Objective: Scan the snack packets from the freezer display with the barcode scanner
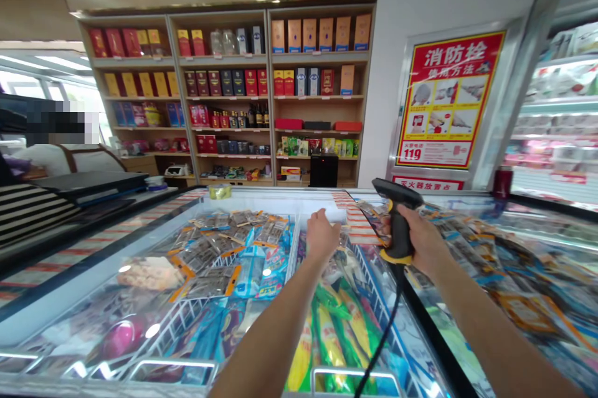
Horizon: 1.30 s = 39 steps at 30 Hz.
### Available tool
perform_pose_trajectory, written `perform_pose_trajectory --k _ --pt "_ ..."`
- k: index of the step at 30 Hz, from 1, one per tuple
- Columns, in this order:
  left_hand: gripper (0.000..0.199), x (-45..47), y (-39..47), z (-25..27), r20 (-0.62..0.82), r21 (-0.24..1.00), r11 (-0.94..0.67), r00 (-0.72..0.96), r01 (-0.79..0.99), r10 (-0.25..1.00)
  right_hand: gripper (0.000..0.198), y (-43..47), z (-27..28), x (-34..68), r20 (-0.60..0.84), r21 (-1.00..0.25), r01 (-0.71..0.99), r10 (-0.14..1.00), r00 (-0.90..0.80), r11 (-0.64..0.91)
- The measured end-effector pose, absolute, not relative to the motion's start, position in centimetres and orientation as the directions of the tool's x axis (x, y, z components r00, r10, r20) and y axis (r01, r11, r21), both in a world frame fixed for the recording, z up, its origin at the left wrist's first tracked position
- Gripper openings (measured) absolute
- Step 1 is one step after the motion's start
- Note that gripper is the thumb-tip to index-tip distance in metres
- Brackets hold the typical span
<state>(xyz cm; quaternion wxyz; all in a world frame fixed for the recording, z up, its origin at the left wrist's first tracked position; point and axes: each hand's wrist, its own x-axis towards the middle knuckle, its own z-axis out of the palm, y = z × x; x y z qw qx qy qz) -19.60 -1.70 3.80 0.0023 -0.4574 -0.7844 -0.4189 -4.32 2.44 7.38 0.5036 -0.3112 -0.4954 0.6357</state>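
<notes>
In the head view my right hand [423, 237] is wrapped around the handle of a black and yellow barcode scanner [400, 233], its head pointing left and its black cable [384, 336] running down. My left hand [322, 235] reaches forward over the chest freezer [215, 199], with its fingers curled in; whatever they may hold is hidden. Below my left forearm lie green and yellow packs of corn [331, 339]. Left of that hand are blue ice-cream packs [252, 267] and flat clear packs with orange edges [212, 279].
White wire dividers [292, 255] part the freezer. A second section with more packs [527, 307] lies to the right. Shelves of boxes [268, 61] line the back wall, beside a red fire-hydrant poster [451, 99]. A person [88, 158] is at the counter on the left.
</notes>
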Motion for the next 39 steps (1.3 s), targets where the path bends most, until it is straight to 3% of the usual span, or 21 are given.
perform_pose_trajectory --k 2,5,7,9,12,14,17,20,27,39 --pt "0.053 -21.1 -1.2 2.4 0.296 0.542 0.41 -0.623 0.734 0.724 0.01 2.7 7.6 -3.6 0.118 -0.974 -0.216 0.965 -0.234 0.067" --pt "0.05 -22.2 -0.5 0.9 0.228 0.436 0.445 -0.575 0.782 0.786 0.01 2.4 7.2 -3.7 0.102 -0.994 -0.056 0.966 -0.236 0.091" --pt "0.04 -22.9 -0.3 0.7 0.196 0.475 0.401 -0.539 0.783 0.819 0.012 1.9 6.8 -4.1 0.072 -0.997 -0.057 0.953 -0.294 0.058" --pt "0.031 -24.1 -0.3 0.7 0.2 0.604 0.346 -0.557 0.718 0.806 0.012 1.2 6.5 -4.5 0.034 -0.994 -0.11 0.933 -0.358 -0.006" --pt "0.024 -26.2 -0.4 0.8 0.199 0.889 0.17 -0.693 0.425 0.693 0.009 0.2 6.5 -5.0 -0.041 -0.968 -0.207 0.901 -0.431 -0.143" --pt "0.023 -27.3 -0.4 0.8 0.113 0.991 -0.013 -0.76 0.136 0.639 0.008 -0.5 6.6 -5.2 -0.086 -0.944 -0.242 0.872 -0.481 -0.226" --pt "0.021 -28.3 -0.3 0.6 0.017 0.946 -0.263 -0.783 -0.189 0.622 0.011 -1.5 6.6 -5.5 -0.135 -0.927 -0.231 0.837 -0.53 -0.296" --pt "0.021 -28.7 0.0 0.5 -0.025 0.846 -0.407 -0.786 -0.346 0.617 0.016 -2.3 6.5 -5.9 -0.162 -0.929 -0.187 0.807 -0.567 -0.318" --pt "0.018 -29.0 0.1 0.3 -0.025 0.811 -0.446 -0.785 -0.378 0.619 0.017 -3.0 6.6 -6.3 -0.241 -0.894 -0.146 0.728 -0.642 -0.425" --pt "0.013 -29.1 0.4 0.1 -0.04 0.821 -0.429 -0.787 -0.377 0.615 0.018 -2.9 6.7 -6.0 -0.242 -0.902 -0.115 0.71 -0.661 -0.415"
